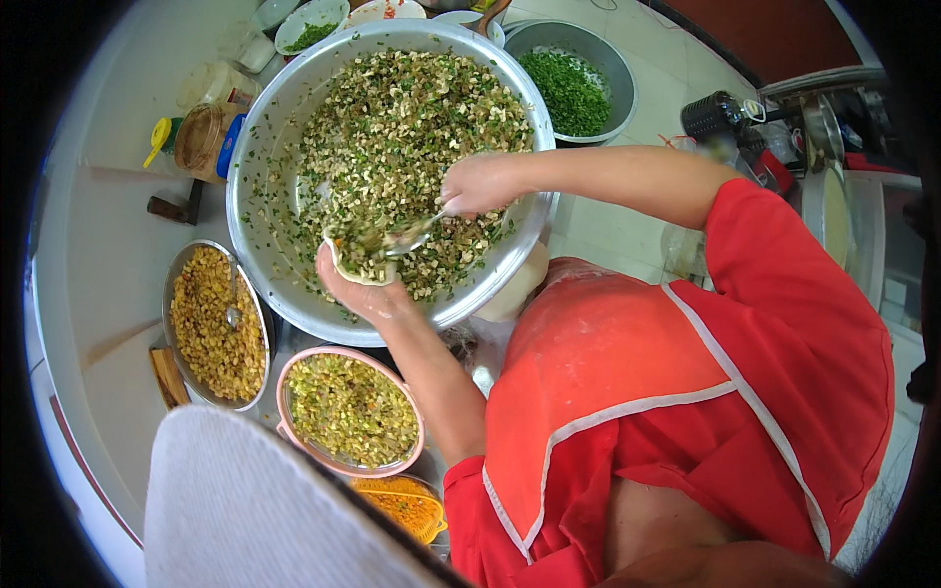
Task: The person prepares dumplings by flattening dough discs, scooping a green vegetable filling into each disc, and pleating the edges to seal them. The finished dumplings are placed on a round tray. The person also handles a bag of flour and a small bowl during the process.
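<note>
My left hand (362,295) holds a round dough wrapper (373,280) cupped in the palm, with chopped green filling heaped on it. It hovers over the near side of a large aluminium basin (540,125). My right hand (479,185) grips a metal spoon (413,244), blurred, whose bowl end carries filling at the wrapper. Inside the basin lies a mix (412,125) of small pale cubes, chopped greens and brownish bits. The fingers of my right hand are partly hidden around the spoon handle.
An oval metal bowl of yellow diced filling (215,323) and a pink basket of green-yellow filling (351,408) stand beside the basin. An orange basket (423,518) is below. A pot of chopped greens (566,92) sits beyond. Jars (200,140) and a cleaver handle (167,209) line the wall.
</note>
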Available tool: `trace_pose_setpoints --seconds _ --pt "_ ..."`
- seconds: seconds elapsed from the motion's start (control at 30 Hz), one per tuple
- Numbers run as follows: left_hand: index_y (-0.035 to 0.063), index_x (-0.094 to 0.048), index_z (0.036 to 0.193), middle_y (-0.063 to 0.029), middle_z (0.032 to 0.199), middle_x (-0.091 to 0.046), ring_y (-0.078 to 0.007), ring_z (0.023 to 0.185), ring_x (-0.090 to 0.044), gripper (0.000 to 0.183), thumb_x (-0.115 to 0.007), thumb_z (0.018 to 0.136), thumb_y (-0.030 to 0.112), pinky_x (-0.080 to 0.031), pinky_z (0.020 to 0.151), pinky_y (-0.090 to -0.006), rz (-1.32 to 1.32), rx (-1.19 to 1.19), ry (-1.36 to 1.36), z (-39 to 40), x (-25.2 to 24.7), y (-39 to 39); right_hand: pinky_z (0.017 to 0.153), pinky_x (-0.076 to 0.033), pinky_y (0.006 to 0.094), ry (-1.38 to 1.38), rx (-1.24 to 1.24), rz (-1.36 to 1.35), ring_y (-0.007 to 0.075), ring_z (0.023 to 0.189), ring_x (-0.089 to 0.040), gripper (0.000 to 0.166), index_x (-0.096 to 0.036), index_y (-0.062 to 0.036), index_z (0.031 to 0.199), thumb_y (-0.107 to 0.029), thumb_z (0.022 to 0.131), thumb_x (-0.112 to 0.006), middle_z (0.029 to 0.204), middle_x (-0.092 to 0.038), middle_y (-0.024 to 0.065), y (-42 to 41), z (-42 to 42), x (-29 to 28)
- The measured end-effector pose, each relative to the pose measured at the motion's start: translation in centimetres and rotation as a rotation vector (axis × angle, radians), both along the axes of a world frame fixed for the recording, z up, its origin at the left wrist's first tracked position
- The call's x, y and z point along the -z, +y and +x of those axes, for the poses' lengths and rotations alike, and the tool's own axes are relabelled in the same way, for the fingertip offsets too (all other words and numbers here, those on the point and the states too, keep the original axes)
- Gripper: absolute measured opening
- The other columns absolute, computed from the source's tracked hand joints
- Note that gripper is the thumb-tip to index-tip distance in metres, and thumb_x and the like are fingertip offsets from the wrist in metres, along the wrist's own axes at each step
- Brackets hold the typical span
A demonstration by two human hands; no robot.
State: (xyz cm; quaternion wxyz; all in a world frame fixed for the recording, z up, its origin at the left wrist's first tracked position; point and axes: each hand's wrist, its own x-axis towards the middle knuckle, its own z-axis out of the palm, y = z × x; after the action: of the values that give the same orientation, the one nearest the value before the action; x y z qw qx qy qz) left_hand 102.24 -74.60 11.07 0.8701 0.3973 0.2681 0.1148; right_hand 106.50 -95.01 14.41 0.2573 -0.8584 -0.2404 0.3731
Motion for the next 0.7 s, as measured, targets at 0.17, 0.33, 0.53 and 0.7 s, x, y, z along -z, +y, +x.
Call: trace_pose_setpoints --seconds 0.17,0.33,0.53,0.7 --pt "-0.0033 -0.053 0.104 -0.0146 0.100 -0.059 -0.0224 0.088 -0.061 0.032 -0.032 0.094 0.018 -0.056 0.069 -0.0330 -0.185 0.027 0.026 -0.8 -0.7 0.2 0.065 -0.049 0.0420 -0.441 0.070 0.133 0.0287 0.078 -0.063 0.033 -0.064 -0.0042 0.089 -0.032 0.088 -0.046 0.087 -0.063 0.0175 0.4 -0.5 2.2" --pt "0.0039 -0.054 0.113 -0.0114 0.114 -0.054 -0.0236 0.102 -0.053 0.033 -0.041 0.091 0.024 -0.046 0.086 -0.0418 -0.751 0.257 -0.024 -2.0 1.9 -1.6 0.089 -0.044 0.0340 0.171 0.361 0.438 0.0233 0.100 -0.060 0.041 -0.055 -0.0067 0.121 -0.036 0.094 -0.043 0.111 -0.062 0.0134 5.2 -1.0 -0.6" --pt "0.0042 -0.057 0.106 -0.0107 0.111 -0.057 -0.0266 0.107 -0.050 0.033 -0.040 0.091 0.028 -0.040 0.091 -0.0445 -0.890 0.192 -0.043 -1.8 3.2 -1.4 0.086 -0.046 0.0313 -0.233 0.593 0.645 0.0224 0.098 -0.061 0.024 -0.061 -0.0019 0.108 -0.010 0.086 -0.054 0.107 -0.062 0.0129 3.3 -3.9 -0.6" --pt "0.0015 -0.056 0.108 -0.0133 0.111 -0.056 -0.0310 0.108 -0.047 0.037 -0.038 0.090 0.030 -0.037 0.092 -0.0487 -0.924 0.266 -0.178 -1.9 4.9 -0.6 0.073 -0.048 0.0281 0.019 0.588 0.704 0.0142 0.082 -0.061 0.023 -0.061 0.0021 0.099 -0.003 0.077 -0.059 0.092 -0.065 0.0103 2.5 -4.8 0.3"
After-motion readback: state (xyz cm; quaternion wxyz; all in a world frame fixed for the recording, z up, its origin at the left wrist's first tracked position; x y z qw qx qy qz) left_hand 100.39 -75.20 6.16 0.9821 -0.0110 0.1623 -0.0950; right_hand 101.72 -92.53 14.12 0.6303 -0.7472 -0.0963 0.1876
